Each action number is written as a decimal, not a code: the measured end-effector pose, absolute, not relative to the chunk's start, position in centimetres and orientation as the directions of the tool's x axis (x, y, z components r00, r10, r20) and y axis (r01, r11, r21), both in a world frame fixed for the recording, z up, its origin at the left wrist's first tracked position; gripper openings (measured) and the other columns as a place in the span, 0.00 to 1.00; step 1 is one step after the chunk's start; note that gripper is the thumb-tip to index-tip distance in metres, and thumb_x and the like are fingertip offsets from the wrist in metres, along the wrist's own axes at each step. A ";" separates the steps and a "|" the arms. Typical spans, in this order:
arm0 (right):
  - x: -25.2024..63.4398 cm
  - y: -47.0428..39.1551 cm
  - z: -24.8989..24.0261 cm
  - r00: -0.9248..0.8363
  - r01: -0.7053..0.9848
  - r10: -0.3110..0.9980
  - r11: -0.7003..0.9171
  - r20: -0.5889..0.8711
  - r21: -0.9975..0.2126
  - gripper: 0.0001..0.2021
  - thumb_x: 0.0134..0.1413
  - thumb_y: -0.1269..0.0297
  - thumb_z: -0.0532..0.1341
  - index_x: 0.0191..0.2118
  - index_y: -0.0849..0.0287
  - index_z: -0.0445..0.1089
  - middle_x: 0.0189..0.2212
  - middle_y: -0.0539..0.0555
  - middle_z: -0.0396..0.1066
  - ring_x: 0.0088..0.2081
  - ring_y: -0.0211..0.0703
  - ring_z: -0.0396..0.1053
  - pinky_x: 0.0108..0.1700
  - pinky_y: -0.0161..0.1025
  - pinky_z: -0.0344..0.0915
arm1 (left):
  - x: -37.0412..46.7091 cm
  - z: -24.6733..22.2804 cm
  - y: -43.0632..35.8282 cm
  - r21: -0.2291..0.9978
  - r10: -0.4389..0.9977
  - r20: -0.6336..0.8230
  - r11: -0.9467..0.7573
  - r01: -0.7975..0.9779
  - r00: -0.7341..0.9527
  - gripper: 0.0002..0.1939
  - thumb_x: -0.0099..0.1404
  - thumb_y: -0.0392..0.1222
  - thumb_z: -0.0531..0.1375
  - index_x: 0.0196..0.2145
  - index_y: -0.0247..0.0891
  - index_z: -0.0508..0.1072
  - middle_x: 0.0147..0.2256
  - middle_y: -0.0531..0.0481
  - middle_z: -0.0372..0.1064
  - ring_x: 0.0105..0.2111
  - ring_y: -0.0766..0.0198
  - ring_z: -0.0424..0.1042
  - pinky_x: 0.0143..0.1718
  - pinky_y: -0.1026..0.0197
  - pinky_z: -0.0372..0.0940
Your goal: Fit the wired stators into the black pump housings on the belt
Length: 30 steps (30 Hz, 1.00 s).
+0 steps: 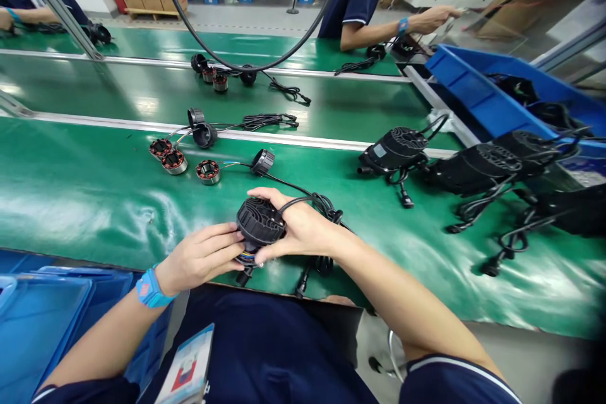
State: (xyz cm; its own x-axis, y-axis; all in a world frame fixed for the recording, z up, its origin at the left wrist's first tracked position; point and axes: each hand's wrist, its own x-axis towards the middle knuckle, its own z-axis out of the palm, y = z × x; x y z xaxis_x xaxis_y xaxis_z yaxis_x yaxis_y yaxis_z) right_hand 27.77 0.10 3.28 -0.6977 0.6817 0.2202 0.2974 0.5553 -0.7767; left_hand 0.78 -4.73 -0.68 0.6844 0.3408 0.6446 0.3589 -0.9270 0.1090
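Note:
Near the front edge of the green bench, I hold a black motor housing [259, 222] with a round, ribbed cap. My left hand [203, 254] closes on its lower left side, fingers pressed together. My right hand [303, 228] wraps round the right side of the cap, thumb low and fingers over the back. Coloured wires show in a gap below the cap, and a short black spout points down under it. A black cable [322, 205] runs from the cap into a coil lying behind my right wrist. My fingers hide part of the housing.
Copper-wound stators [208, 172] and a black ribbed cap [262, 162] lie beyond my hands. Assembled black units [400, 150] with cables stand to the right, by a blue bin [497, 69]. A co-worker's arm [379, 31] is across the bench. Blue trays [47, 309] sit lower left.

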 end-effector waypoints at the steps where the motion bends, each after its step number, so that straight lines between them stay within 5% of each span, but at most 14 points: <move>1: 27.8 0.2 3.4 -0.707 0.285 0.673 0.554 0.219 -0.782 0.44 0.48 0.47 0.74 0.66 0.59 0.56 0.60 0.64 0.66 0.59 0.57 0.67 0.61 0.52 0.65 | 0.7 -0.4 -4.5 0.139 0.353 0.628 -0.928 0.346 0.693 0.12 0.71 0.39 0.62 0.49 0.31 0.74 0.46 0.41 0.77 0.57 0.54 0.73 0.57 0.53 0.73; 7: 27.9 1.6 3.4 -0.831 0.100 0.489 0.600 0.265 -0.793 0.41 0.50 0.44 0.73 0.65 0.54 0.61 0.60 0.60 0.67 0.62 0.54 0.65 0.64 0.50 0.61 | -0.3 0.4 -3.4 0.330 0.427 0.500 -0.898 0.290 0.754 0.14 0.71 0.39 0.62 0.54 0.39 0.73 0.45 0.45 0.79 0.57 0.55 0.73 0.55 0.54 0.74; 11: 27.5 1.8 3.8 -0.880 0.118 0.425 0.629 0.213 -0.769 0.44 0.46 0.46 0.76 0.66 0.50 0.62 0.55 0.57 0.71 0.52 0.50 0.69 0.55 0.45 0.66 | -0.7 1.4 -3.4 0.340 0.511 0.734 -0.846 0.410 0.446 0.19 0.68 0.56 0.63 0.52 0.44 0.76 0.48 0.44 0.75 0.52 0.52 0.76 0.53 0.49 0.74; 14: 27.2 1.7 4.5 -0.895 0.155 0.410 0.657 0.178 -0.738 0.44 0.46 0.47 0.76 0.67 0.51 0.62 0.53 0.57 0.72 0.47 0.48 0.68 0.50 0.42 0.68 | 0.8 3.6 -3.6 0.344 0.585 0.765 -0.724 0.598 0.269 0.39 0.65 0.73 0.55 0.63 0.46 0.68 0.64 0.39 0.60 0.67 0.39 0.59 0.67 0.34 0.57; 16: 27.1 1.5 4.6 -0.895 0.162 0.407 0.675 0.181 -0.720 0.42 0.48 0.48 0.75 0.67 0.53 0.62 0.56 0.58 0.71 0.51 0.51 0.68 0.54 0.44 0.67 | 2.6 5.1 -3.6 0.228 0.603 0.666 -0.725 0.650 0.439 0.51 0.61 0.76 0.57 0.71 0.42 0.55 0.70 0.37 0.50 0.72 0.33 0.42 0.71 0.29 0.40; 18: 27.1 1.3 4.2 -0.885 0.190 0.434 0.670 0.171 -0.718 0.41 0.49 0.50 0.75 0.66 0.57 0.64 0.59 0.60 0.70 0.56 0.55 0.68 0.60 0.47 0.64 | 4.3 5.9 -3.5 0.123 0.576 0.494 -0.788 0.603 0.652 0.53 0.63 0.70 0.60 0.73 0.37 0.47 0.71 0.35 0.47 0.73 0.34 0.37 0.71 0.30 0.35; 22: 27.7 0.1 2.4 -0.865 0.222 0.481 0.620 0.141 -0.753 0.52 0.39 0.49 0.78 0.68 0.63 0.58 0.64 0.67 0.63 0.64 0.60 0.64 0.66 0.49 0.61 | 5.6 5.7 -3.8 0.167 0.534 0.282 -0.846 0.507 0.797 0.43 0.71 0.55 0.59 0.72 0.32 0.45 0.67 0.33 0.56 0.68 0.42 0.54 0.67 0.42 0.54; 25: 27.9 -1.1 1.0 -0.817 0.204 0.533 0.625 0.220 -0.753 0.63 0.39 0.53 0.78 0.73 0.65 0.42 0.72 0.73 0.46 0.71 0.61 0.52 0.70 0.52 0.54 | 5.1 5.4 -4.5 0.161 0.601 0.286 -0.798 0.581 0.746 0.38 0.70 0.54 0.59 0.69 0.31 0.53 0.54 0.33 0.67 0.51 0.46 0.69 0.51 0.46 0.68; 30: 27.4 -2.1 -0.3 -0.761 0.208 0.597 0.595 0.254 -0.776 0.57 0.41 0.58 0.76 0.72 0.64 0.44 0.73 0.73 0.41 0.69 0.63 0.56 0.69 0.54 0.57 | 5.0 6.0 -5.0 0.025 0.636 0.221 -0.761 0.648 0.739 0.32 0.68 0.56 0.60 0.60 0.30 0.63 0.41 0.39 0.67 0.37 0.49 0.65 0.37 0.49 0.66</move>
State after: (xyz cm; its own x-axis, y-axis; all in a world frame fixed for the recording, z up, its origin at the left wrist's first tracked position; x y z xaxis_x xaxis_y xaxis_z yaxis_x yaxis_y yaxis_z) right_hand 27.41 -2.11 -0.27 -0.7609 0.5971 0.2539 0.2081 0.5953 -0.7761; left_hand 5.03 -5.00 5.96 0.7393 0.6362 0.2206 0.6478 -0.7614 0.0249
